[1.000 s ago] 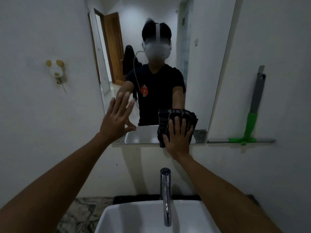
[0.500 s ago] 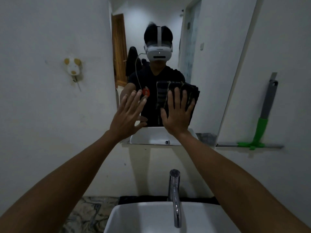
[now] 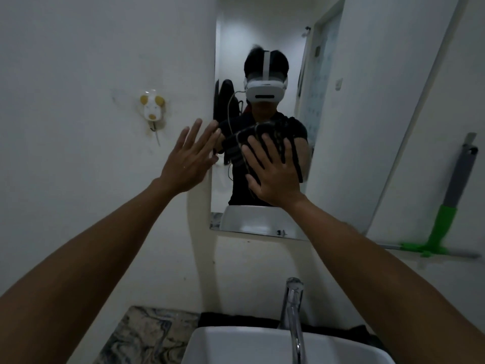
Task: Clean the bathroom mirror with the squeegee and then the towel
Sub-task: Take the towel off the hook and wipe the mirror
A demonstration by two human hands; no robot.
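A tall wall mirror [image 3: 330, 127] hangs above the sink. My right hand [image 3: 273, 174] lies flat on a dark striped towel [image 3: 236, 148] and presses it against the glass in the mirror's lower middle. My left hand [image 3: 190, 158] is raised with fingers spread at the mirror's left edge, holding nothing. The squeegee [image 3: 446, 206], grey handle with a green head, leans upright against the wall to the right of the mirror, away from both hands.
A white sink basin [image 3: 236, 348] with a chrome tap [image 3: 294, 311] sits directly below. A marbled counter [image 3: 147, 334] lies to its left. A small mouse-shaped holder [image 3: 152, 109] is stuck on the left wall.
My right hand has slid the towel up the mirror from its bottom edge and a little leftward. My left hand has risen with it. The view has shifted left.
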